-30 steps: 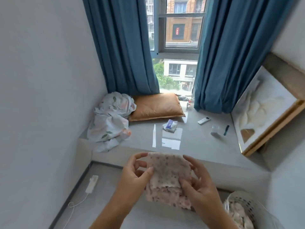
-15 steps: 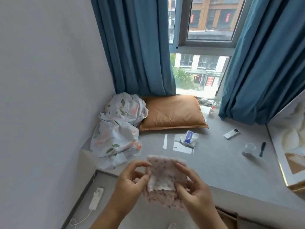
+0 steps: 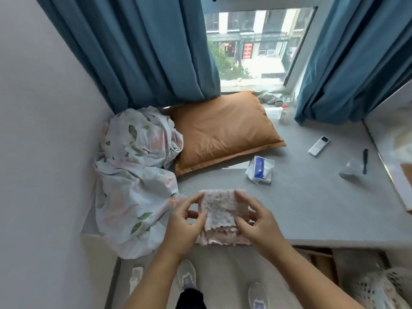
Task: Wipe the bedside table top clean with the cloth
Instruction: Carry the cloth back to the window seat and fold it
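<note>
A folded pink speckled cloth (image 3: 221,210) is held up in front of me by both hands, over the front edge of a grey table top (image 3: 312,201). My left hand (image 3: 185,221) pinches its left side with thumb and fingers. My right hand (image 3: 256,219) grips its right side, thumb on the front face. The cloth's lower layers hang loose below my fingers. The grey surface stretches from the near edge back to the window.
On the grey top lie a crumpled floral sheet (image 3: 133,175), an orange pillow (image 3: 223,130), a tissue pack (image 3: 260,169), a white remote (image 3: 318,146), a small clear cup (image 3: 351,169) and a dark pen (image 3: 365,160). Blue curtains (image 3: 138,50) flank the window. A mesh basket (image 3: 379,288) stands at bottom right.
The view has tilted down and moved closer to the grey top, showing my feet. Both hands still hold the cloth, now over the surface's front edge.
</note>
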